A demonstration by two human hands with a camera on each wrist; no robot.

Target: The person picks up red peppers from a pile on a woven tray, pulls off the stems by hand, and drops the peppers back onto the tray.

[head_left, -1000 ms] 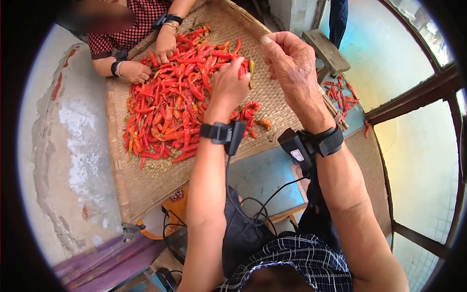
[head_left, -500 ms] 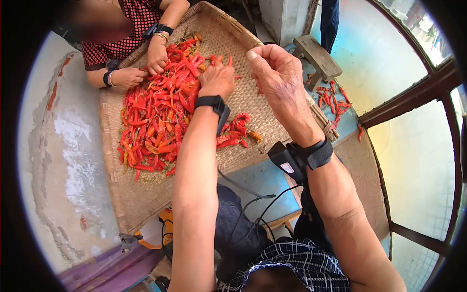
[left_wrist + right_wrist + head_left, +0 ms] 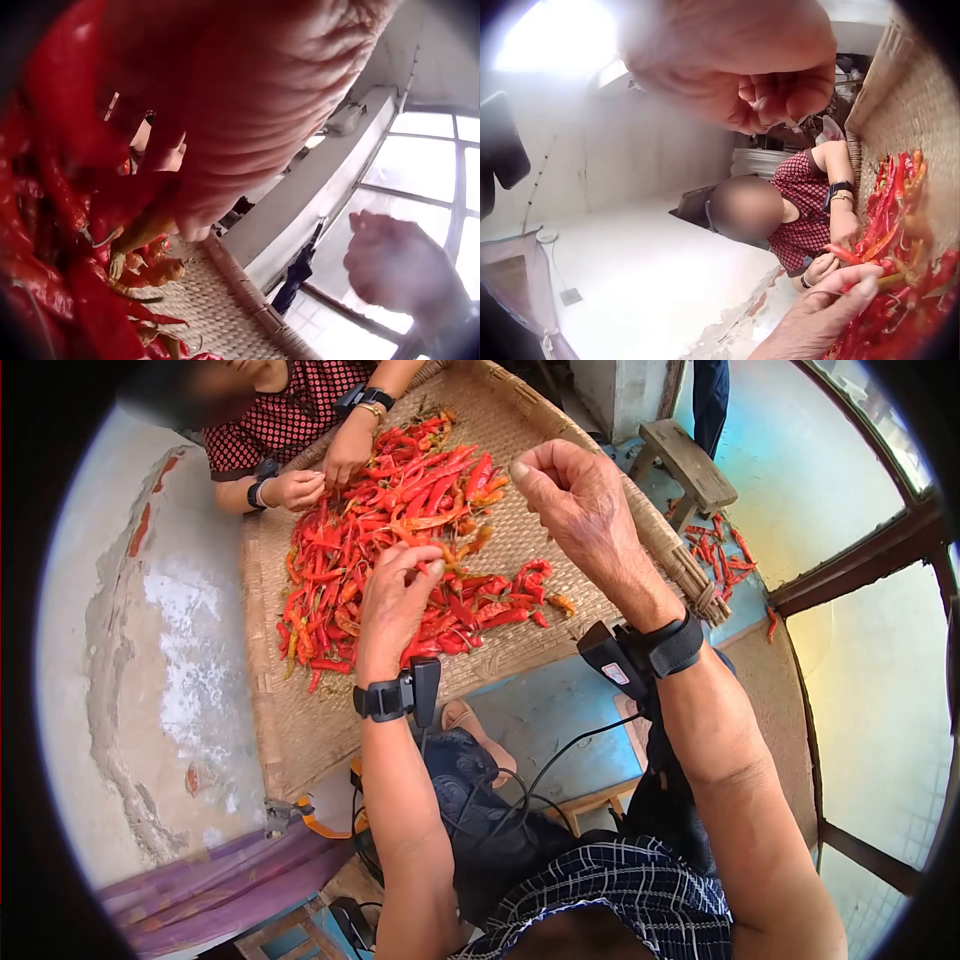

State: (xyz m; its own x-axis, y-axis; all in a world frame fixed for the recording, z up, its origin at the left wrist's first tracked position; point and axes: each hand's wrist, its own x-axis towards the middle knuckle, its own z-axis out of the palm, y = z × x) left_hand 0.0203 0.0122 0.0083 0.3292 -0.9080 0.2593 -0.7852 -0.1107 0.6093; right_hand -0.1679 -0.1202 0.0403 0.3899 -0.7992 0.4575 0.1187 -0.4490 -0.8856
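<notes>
Where the tray (image 3: 300, 730) carries them, chillies (image 3: 340, 550) lie heaped centre to far edge: long, wrinkled, glossy red, some orange. Left hand (image 3: 393, 605) curls round several; right hand (image 3: 580, 500), above the right edge, fingers bunched, contents indiscernible.

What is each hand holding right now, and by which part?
Left hand curls round red chilies; which part is hidden. Right hand, raised and curled: contents cannot be told.
</notes>
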